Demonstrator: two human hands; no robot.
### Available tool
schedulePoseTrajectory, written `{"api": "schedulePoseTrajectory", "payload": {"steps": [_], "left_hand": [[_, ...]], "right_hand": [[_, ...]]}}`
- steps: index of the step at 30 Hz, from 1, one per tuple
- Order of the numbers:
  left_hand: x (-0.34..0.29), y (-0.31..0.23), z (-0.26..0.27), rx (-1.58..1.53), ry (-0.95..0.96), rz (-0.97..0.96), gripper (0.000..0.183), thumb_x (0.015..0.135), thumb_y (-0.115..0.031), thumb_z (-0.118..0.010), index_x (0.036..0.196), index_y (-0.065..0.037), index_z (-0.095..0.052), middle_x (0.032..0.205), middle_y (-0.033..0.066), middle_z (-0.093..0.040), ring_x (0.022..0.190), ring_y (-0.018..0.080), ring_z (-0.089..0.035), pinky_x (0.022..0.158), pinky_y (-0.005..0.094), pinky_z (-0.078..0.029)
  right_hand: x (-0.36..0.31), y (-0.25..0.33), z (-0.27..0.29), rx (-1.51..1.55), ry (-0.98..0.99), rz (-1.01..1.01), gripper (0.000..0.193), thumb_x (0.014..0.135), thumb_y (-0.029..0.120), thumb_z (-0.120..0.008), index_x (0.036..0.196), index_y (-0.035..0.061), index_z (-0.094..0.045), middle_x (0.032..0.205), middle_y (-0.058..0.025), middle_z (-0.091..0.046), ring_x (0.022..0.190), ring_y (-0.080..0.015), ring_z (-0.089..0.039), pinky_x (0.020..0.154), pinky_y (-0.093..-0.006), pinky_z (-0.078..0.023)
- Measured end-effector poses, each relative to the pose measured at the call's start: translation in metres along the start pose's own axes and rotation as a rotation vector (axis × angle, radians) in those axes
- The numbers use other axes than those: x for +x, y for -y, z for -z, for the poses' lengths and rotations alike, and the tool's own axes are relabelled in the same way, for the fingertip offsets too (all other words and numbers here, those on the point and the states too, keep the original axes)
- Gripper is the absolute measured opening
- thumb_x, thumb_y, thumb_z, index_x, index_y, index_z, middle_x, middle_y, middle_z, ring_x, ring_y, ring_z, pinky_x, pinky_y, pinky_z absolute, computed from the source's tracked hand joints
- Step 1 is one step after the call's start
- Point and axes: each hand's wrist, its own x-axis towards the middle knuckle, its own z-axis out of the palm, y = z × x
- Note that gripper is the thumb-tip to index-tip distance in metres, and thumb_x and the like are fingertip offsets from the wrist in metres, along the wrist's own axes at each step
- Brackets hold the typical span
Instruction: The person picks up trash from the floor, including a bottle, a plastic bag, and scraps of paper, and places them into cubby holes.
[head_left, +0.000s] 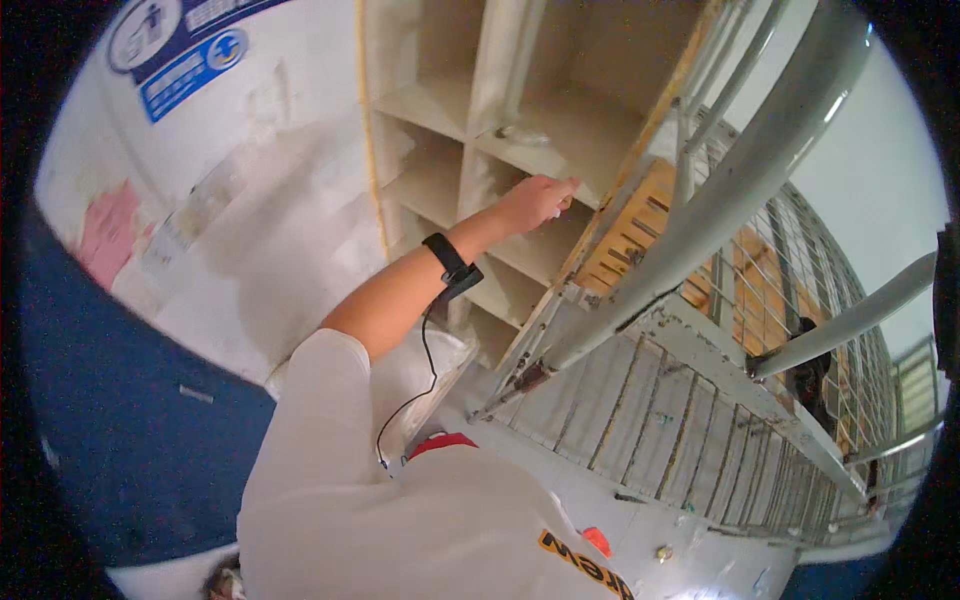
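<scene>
My left hand (540, 203) reaches out in front of a cream shelf unit (425, 180) with several open compartments. Its fingers are curled closed, and a small whitish bit shows at the fingertips, too small to name. Just behind the hand runs the edge of a shelf board; whether the hand touches it I cannot tell. On the shelf above lies a small pale object (522, 135). A black band with a small device (453, 265) sits round my left wrist, and a thin black cable (432, 370) hangs from it. My right hand is out of view.
A thick grey metal rail (720, 190) crosses at the right, beside slatted wooden boards (630, 230) and wire mesh (790, 250). Below extends a grey slatted metal frame (660, 430). A white wall (270, 170) with blue signs (195, 75) meets a dark blue surface (140, 400) at the left.
</scene>
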Motion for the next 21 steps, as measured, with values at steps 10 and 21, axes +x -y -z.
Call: {"api": "schedulePoseTrajectory", "payload": {"steps": [10, 21], "left_hand": [[0.139, 0.033, 0.042, 1.01, 0.089, -0.592, 0.024, 0.078, -0.02, -0.056, 0.098, -0.008, -0.059, 0.095, 0.0188, -0.063, 0.093, 0.0343, -0.061, 0.081, 0.0501, -0.046], [0.151, 0.074, 0.104, 1.477, 0.021, -0.571, 0.029, 0.074, -0.017, -0.06, 0.101, -0.028, -0.066, 0.124, 0.0065, -0.053, 0.124, 0.027, -0.044, 0.098, 0.0692, -0.028]], "right_hand": [[-0.1, 0.071, -0.076, 0.763, -0.142, -0.513, 0.021, 0.083, 0.018, -0.061, 0.096, 0.002, -0.061, 0.078, -0.0129, -0.061, 0.074, -0.0276, -0.059, 0.066, -0.0374, -0.05], [-0.2, 0.051, -0.158, 0.738, -0.233, -0.581, 0.02, 0.083, 0.019, -0.06, 0.095, 0.0033, -0.061, 0.073, -0.0101, -0.06, 0.068, -0.023, -0.06, 0.061, -0.0343, -0.05]]}}
